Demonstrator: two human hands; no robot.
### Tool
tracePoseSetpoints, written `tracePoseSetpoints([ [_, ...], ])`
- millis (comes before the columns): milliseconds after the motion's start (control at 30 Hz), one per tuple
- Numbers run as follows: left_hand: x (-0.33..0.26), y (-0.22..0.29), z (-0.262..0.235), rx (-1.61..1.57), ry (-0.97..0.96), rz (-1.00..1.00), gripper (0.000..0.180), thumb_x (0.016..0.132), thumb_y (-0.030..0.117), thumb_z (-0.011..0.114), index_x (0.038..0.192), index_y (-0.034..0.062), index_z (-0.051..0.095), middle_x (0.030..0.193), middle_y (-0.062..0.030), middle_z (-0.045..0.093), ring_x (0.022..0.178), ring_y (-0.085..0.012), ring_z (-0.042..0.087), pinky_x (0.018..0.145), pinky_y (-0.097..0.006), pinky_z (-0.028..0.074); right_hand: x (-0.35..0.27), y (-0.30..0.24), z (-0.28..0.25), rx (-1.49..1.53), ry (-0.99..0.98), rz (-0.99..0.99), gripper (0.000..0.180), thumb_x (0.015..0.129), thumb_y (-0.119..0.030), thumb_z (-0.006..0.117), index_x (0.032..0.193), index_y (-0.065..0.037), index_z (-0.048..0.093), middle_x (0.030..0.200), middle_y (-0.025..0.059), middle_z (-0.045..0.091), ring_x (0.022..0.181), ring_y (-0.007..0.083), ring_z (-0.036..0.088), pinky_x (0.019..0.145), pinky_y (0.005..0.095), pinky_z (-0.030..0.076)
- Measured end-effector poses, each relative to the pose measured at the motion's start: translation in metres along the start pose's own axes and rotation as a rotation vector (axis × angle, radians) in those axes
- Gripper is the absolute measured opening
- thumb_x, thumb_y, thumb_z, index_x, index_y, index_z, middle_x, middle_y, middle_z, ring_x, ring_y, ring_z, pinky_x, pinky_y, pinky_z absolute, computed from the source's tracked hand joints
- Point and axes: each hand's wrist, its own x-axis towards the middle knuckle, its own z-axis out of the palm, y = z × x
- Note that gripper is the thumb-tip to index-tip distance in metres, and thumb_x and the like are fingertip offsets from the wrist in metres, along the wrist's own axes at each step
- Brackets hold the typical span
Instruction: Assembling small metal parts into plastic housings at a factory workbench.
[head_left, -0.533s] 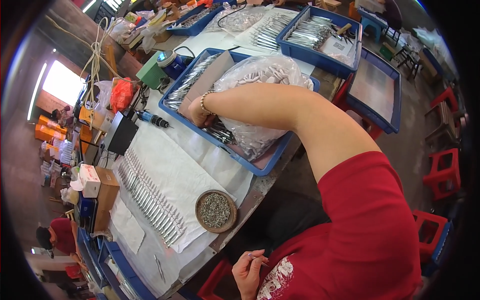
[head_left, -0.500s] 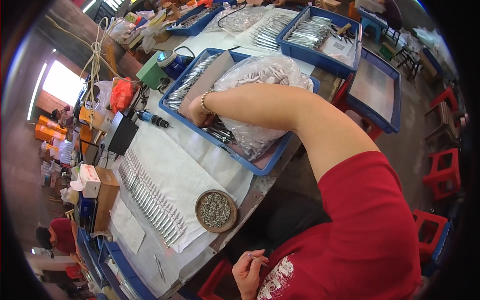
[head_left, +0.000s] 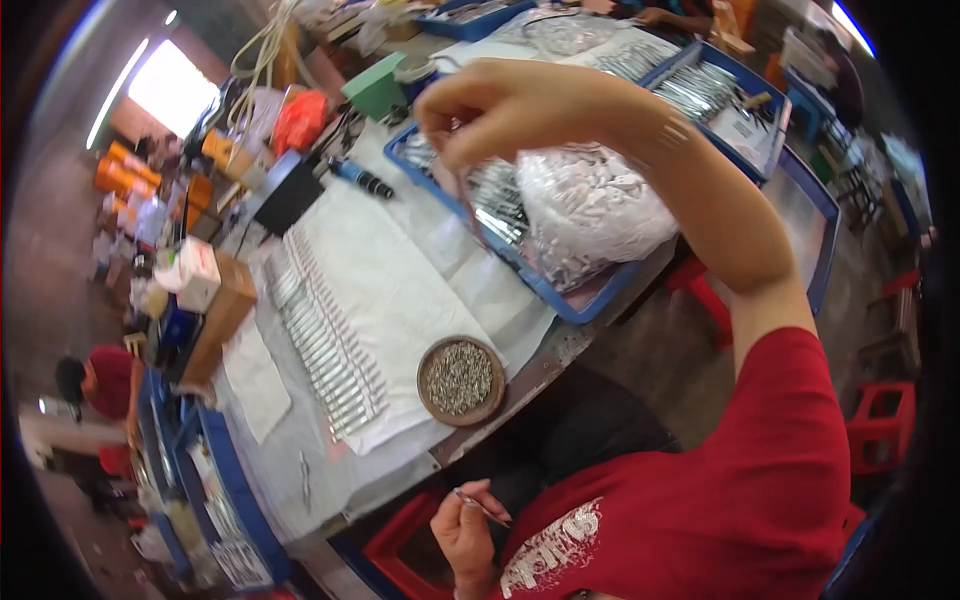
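Cluttered workshop, windowed wall at far left, red stools off to the right. Worktop (head_left: 540, 366) runs diagonally, mostly under pale sheeting. On it, a white cloth (head_left: 395, 275) with a close row of slim metal tools (head_left: 330, 350) along its left side; one loose tool (head_left: 305, 480) lies nearer the front edge. Round brown bowl (head_left: 462, 419) of small metal parts sits at the cloth's right corner.

Hands: left hand (head_left: 466, 535) low, near the shirt front and apart from the worktop, thumb and fingers closed on a slender piece (head_left: 487, 508). Right hand (head_left: 468, 112) above the far-left part of a blue tray (head_left: 577, 312), fingers bent; blurred, cannot tell whether it grips anything. Inside the tray: shiny metal pieces (head_left: 500, 205), and beside them a clear bag (head_left: 600, 210) full of pale pieces. Blue cylindrical tool (head_left: 360, 178) left of the tray.
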Motion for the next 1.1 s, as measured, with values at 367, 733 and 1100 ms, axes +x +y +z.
tracePoseSetpoints([
  [367,0.004,0.008,-0.002,0.071,-0.043,-0.083,0.030,0.094,0.007,0.044,0.123,0.0012,0.049,0.076,0.0007,0.050,0.063,-0.0028,0.043,0.058,-0.015,0.038,-0.118,-0.030,0.207,0.994,-0.302,0.423,0.006,0.082,0.000,0.059,0.086,0.001,0.055,0.078,0.0058,0.064,0.066,0.0097,0.063,0.058,0.0199,0.050],
  [733,-0.004,-0.003,-0.010,-0.075,0.047,0.059,0.013,0.091,0.004,0.051,0.102,-0.0033,0.049,0.095,-0.0090,0.061,0.087,-0.0103,0.059,0.079,-0.023,0.048,-0.117,-0.026,0.264,0.994,-0.067,0.262,0.010,0.081,-0.003,0.066,0.084,-0.001,0.057,0.079,0.0020,0.056,0.063,0.0064,0.054,0.054,0.0189,0.045],
  [1100,-0.004,-0.007,-0.007,0.077,-0.005,0.058,0.012,0.089,0.006,0.056,0.097,-0.0020,0.052,0.076,-0.0060,0.065,0.072,-0.0051,0.059,0.063,-0.018,0.047,-0.123,-0.030,0.268,0.512,0.014,0.135,0.010,0.079,-0.003,0.067,0.084,0.001,0.060,0.078,0.0081,0.061,0.067,0.0110,0.057,0.057,0.0206,0.044],
])
